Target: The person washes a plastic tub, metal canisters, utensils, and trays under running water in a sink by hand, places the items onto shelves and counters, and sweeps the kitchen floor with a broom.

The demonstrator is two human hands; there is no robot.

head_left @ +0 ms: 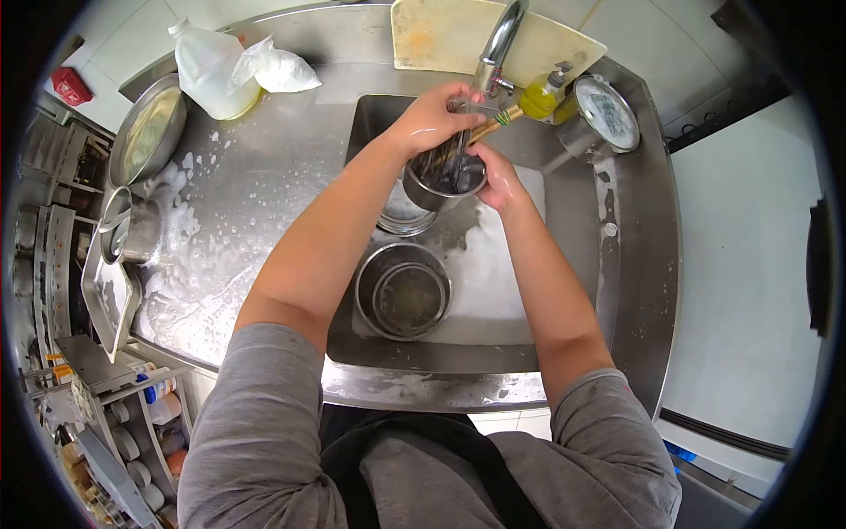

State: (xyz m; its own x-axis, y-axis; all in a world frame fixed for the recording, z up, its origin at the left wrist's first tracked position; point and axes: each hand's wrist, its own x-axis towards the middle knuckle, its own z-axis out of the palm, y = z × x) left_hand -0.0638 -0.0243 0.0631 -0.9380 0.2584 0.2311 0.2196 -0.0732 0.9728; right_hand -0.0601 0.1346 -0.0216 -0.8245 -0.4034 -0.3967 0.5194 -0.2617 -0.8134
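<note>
Under the metal faucet [500,44], my left hand [438,119] is closed around utensils that I cannot make out fully. Their ends stand in a round metal container [423,189]. My right hand [500,176] grips that container by its right side, fingers partly hidden behind it. Wooden sticks [493,125] with a green band slant up to the right, between the two hands. In the sink [441,355], more round metal containers [407,295] sit below, one inside another, beside white suds [493,273].
A plastic jug [207,75] and a white bag [278,69] stand at the back left. Metal bowls and a tray [113,295] line the left edge. A yellow soap bottle [539,95], a metal pot [604,119] and a cutting board [441,35] are at the back.
</note>
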